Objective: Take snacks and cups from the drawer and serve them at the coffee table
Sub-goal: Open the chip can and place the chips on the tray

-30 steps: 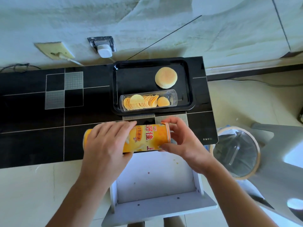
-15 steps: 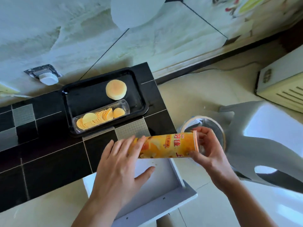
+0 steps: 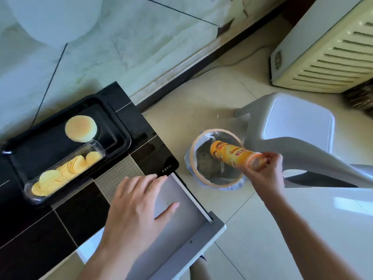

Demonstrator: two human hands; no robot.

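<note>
while the right hand grips the chip can by its end, tilted over the lined bin on the floor, the left hand hovers open above the pulled-out drawer. chips sit in the clear tray on the desk. judged step: discarding the can; next calls for letting go squarely over the bin.

Both forearms are bare from the lower frame edge to the wrist; no sleeve shows. The left hand and right hand carry nothing on fingers or wrists. Fingernails are short and plain. Only forearms and hands are in view.
</note>
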